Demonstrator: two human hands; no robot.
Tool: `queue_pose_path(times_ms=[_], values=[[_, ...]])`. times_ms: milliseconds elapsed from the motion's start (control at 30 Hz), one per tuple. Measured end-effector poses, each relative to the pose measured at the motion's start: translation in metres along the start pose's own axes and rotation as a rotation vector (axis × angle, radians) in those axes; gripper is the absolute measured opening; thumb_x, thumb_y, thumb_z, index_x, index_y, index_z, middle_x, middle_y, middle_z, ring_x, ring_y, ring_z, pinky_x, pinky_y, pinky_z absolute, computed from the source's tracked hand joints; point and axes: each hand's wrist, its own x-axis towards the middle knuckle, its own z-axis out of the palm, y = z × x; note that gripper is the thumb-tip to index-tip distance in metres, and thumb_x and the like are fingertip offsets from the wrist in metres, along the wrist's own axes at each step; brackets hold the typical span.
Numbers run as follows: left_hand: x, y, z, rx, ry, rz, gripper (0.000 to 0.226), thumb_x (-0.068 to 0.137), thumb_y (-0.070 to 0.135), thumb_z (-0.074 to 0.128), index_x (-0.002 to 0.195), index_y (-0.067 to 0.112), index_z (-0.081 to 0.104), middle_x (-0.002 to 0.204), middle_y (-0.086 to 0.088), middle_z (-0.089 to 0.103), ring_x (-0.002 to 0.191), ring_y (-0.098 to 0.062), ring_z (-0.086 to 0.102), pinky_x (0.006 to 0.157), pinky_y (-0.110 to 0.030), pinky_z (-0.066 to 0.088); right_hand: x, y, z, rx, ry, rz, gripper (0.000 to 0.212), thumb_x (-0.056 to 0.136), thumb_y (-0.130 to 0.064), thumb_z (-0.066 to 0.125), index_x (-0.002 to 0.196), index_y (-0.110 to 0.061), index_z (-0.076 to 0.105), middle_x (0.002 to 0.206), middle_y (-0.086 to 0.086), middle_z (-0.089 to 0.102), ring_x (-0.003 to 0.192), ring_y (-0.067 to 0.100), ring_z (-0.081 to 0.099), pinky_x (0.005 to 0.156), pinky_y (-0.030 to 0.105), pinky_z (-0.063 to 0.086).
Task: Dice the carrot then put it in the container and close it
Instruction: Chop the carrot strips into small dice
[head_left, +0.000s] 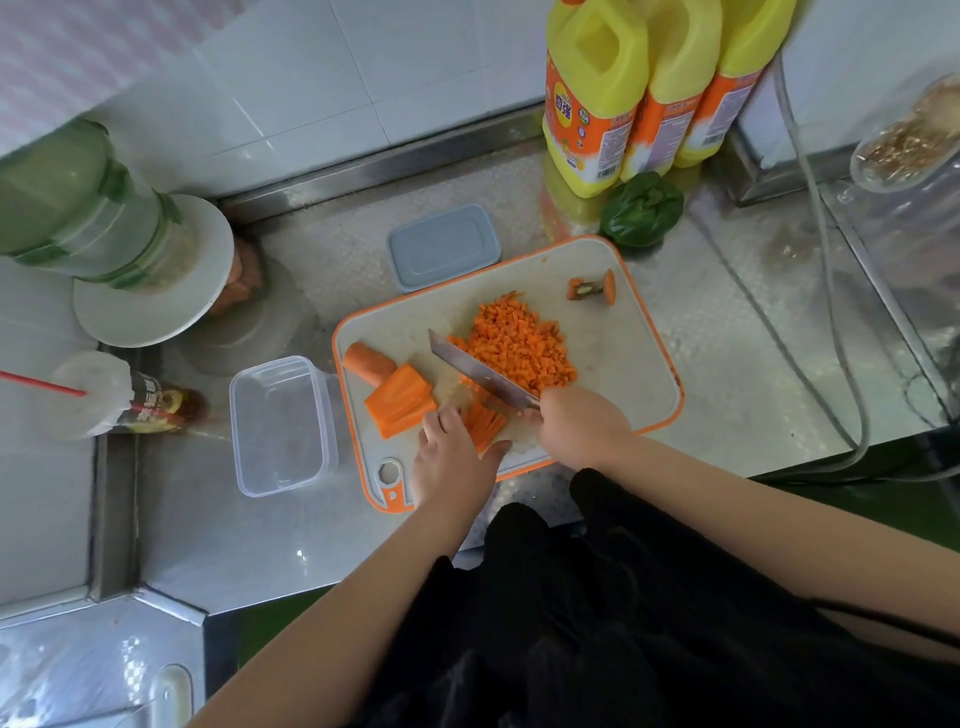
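Note:
An orange-rimmed cutting board (623, 358) carries a pile of diced carrot (519, 345), a stack of carrot slabs (400, 402), a rounded carrot end (366, 361) and the stem stub (592, 287). My left hand (452, 457) presses down on a bundle of carrot sticks (488, 423). My right hand (582, 423) grips the handle of a cleaver (478, 371), whose blade rests across the sticks beside the pile. A clear plastic container (283, 423) stands uncovered left of the board. Its grey lid (444, 247) lies behind the board.
Yellow bottles (597, 104) and a green pepper (641, 208) stand at the back right. A green jar on a white plate (150, 275), a sauce bottle (150, 410) and a cup with a red straw (88, 387) crowd the left. A hose (831, 312) runs along the right.

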Motion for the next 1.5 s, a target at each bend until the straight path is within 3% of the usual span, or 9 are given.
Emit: queue_pose_path(times_ms=[100,200,267,667,867,1033,1267,1367,1500], values=[[0.001,-0.009,0.006,-0.105,0.185,0.217,0.046,0.088,0.037,0.069,0.119,0.006,0.054,0.121,-0.009,0.050,0.112,-0.029,0.046,0.093,-0.040,0.045,-0.010,-0.001,0.001,-0.006,0.013,0.034,0.026,0.100,-0.030,0.042,0.101,-0.010,0.058,0.079,0.002,0.048,0.080,0.025,0.055,0.066,0.033,0.042],[0.010,-0.017,0.016,-0.191,0.311,0.430,0.015,0.088,0.020,0.064,0.094,0.007,0.065,0.099,-0.007,0.059,0.096,-0.028,0.052,0.084,-0.038,0.049,-0.018,-0.004,0.005,-0.027,0.013,0.066,0.027,0.100,-0.032,0.041,0.103,-0.010,0.058,0.092,0.007,0.059,0.092,0.028,0.061,0.071,0.034,0.045],[0.017,-0.019,0.021,-0.217,0.334,0.484,0.020,0.088,0.023,0.054,0.086,0.007,0.065,0.091,-0.006,0.058,0.091,-0.025,0.050,0.082,-0.031,0.044,-0.022,-0.006,0.007,-0.039,0.013,0.062,0.026,0.100,-0.031,0.041,0.105,-0.011,0.057,0.099,0.008,0.062,0.094,0.028,0.062,0.070,0.034,0.044],[0.032,-0.030,0.037,-0.377,0.364,0.521,0.025,0.090,0.028,0.060,0.083,0.006,0.070,0.088,-0.006,0.062,0.087,-0.022,0.056,0.078,-0.028,0.046,-0.016,-0.017,0.017,-0.132,-0.088,0.101,0.019,0.094,-0.008,0.044,0.103,-0.010,0.060,0.100,0.009,0.064,0.093,0.028,0.063,0.071,0.033,0.044],[0.032,-0.031,0.036,-0.358,0.382,0.569,0.021,0.090,0.026,0.061,0.084,0.008,0.071,0.092,-0.004,0.063,0.089,-0.023,0.056,0.083,-0.028,0.046,-0.001,-0.013,0.019,0.025,-0.058,0.127,0.020,0.098,-0.022,0.046,0.103,-0.007,0.059,0.101,0.013,0.064,0.094,0.032,0.062,0.069,0.031,0.040],[0.028,-0.033,0.031,-0.314,0.415,0.617,0.017,0.091,0.023,0.063,0.085,0.009,0.072,0.094,-0.004,0.064,0.090,-0.025,0.056,0.081,-0.035,0.050,0.006,-0.010,0.009,0.116,-0.074,0.088,0.028,0.099,-0.033,0.046,0.090,-0.009,0.055,0.082,0.011,0.056,0.088,0.034,0.062,0.067,0.033,0.040],[0.017,-0.036,0.031,-0.259,0.394,0.535,0.019,0.091,0.024,0.059,0.090,0.006,0.066,0.099,-0.008,0.057,0.093,-0.027,0.053,0.079,-0.033,0.047,-0.021,-0.016,0.010,-0.044,-0.038,0.075,0.025,0.100,-0.029,0.041,0.108,-0.010,0.056,0.103,0.009,0.063,0.097,0.029,0.061,0.075,0.036,0.047],[0.022,-0.037,0.034,-0.285,0.358,0.525,0.010,0.087,0.015,0.069,0.087,0.006,0.066,0.097,-0.007,0.059,0.091,-0.024,0.053,0.078,-0.033,0.048,-0.025,-0.020,0.012,-0.081,-0.086,0.087,0.023,0.100,-0.023,0.042,0.112,-0.011,0.057,0.109,0.008,0.063,0.101,0.027,0.061,0.079,0.034,0.046],[0.029,-0.039,0.038,-0.310,0.361,0.548,0.020,0.090,0.024,0.062,0.086,0.005,0.067,0.096,-0.008,0.062,0.090,-0.023,0.054,0.079,-0.029,0.046,-0.024,-0.027,0.013,-0.108,-0.109,0.118,0.024,0.097,-0.011,0.043,0.116,-0.010,0.057,0.113,0.008,0.062,0.105,0.028,0.060,0.079,0.033,0.045]])
